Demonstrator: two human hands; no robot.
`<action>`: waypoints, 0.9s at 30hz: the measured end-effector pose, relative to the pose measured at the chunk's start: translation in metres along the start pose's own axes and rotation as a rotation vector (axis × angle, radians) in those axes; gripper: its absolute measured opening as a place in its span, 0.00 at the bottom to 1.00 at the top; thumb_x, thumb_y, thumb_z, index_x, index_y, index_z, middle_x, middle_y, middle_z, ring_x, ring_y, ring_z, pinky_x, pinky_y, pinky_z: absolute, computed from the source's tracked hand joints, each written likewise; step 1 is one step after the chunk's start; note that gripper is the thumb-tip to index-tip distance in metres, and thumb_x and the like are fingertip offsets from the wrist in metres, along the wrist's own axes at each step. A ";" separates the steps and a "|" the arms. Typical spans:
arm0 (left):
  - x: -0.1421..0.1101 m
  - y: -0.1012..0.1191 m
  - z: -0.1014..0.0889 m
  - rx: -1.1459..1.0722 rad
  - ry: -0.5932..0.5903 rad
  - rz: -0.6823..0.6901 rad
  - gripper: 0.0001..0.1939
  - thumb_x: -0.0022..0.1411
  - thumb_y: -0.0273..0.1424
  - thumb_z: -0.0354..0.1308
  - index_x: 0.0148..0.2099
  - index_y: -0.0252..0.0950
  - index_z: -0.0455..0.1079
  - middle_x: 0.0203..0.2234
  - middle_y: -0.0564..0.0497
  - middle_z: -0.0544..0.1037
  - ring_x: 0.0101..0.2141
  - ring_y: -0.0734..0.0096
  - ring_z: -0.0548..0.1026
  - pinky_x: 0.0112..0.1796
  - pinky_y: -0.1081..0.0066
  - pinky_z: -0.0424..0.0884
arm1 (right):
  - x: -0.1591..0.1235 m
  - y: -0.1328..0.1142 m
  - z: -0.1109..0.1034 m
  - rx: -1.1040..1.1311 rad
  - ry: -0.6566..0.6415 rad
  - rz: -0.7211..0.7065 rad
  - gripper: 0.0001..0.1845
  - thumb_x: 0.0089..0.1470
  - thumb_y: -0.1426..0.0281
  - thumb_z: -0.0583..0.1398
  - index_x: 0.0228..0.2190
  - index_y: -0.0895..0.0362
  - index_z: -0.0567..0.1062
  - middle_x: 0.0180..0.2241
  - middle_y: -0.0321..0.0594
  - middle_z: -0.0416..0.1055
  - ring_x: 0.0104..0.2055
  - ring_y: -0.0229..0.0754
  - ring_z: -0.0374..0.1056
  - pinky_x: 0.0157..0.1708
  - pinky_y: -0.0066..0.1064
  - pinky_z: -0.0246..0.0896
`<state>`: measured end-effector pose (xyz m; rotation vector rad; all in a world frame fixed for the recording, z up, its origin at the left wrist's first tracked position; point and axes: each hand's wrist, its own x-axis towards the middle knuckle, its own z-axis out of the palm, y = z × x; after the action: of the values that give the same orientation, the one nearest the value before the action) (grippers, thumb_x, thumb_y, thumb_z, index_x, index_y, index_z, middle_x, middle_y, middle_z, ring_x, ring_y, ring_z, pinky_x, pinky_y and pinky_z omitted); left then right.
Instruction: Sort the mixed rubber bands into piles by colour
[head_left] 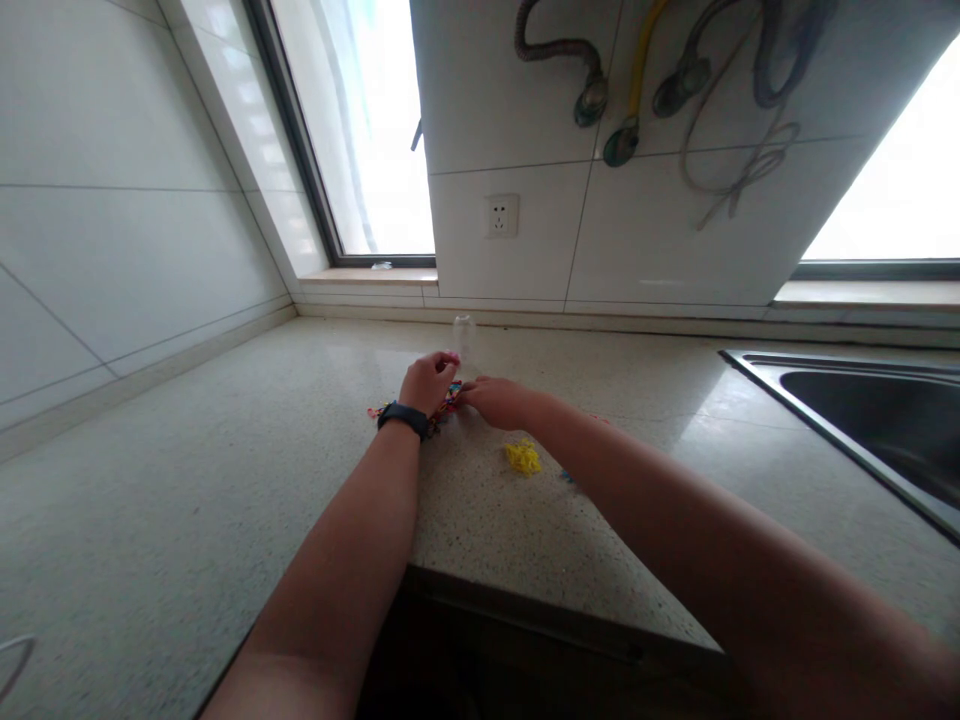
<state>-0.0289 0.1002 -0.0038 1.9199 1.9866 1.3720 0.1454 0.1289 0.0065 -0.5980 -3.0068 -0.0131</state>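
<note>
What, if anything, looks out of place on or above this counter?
The pale cord dangles in an untidy bundle against the wall. Below, the multicoloured pieces lie loosely strewn, unlike the compact yellow pile. I see no obvious damage.

No readable text.
No letters, numbers, brands or signs can be made out anywhere in the view.
</note>
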 end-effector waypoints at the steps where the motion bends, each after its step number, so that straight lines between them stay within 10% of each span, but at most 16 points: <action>1: 0.000 0.000 0.000 0.004 -0.002 -0.003 0.13 0.62 0.32 0.55 0.43 0.37 0.80 0.31 0.48 0.81 0.32 0.68 0.76 0.35 0.72 0.67 | 0.000 0.001 0.000 -0.025 0.009 -0.013 0.24 0.55 0.85 0.54 0.49 0.55 0.76 0.51 0.47 0.74 0.54 0.48 0.69 0.52 0.37 0.62; 27: 0.000 -0.003 0.000 -0.020 0.010 0.011 0.14 0.62 0.33 0.55 0.43 0.36 0.80 0.32 0.48 0.82 0.32 0.69 0.76 0.36 0.72 0.67 | -0.023 0.021 -0.001 0.169 0.224 -0.064 0.26 0.55 0.86 0.52 0.51 0.60 0.76 0.52 0.47 0.75 0.54 0.44 0.70 0.57 0.36 0.61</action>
<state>-0.0308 0.1012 -0.0055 1.9223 1.9617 1.4020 0.1742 0.1396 0.0057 -0.4500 -2.7729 0.1583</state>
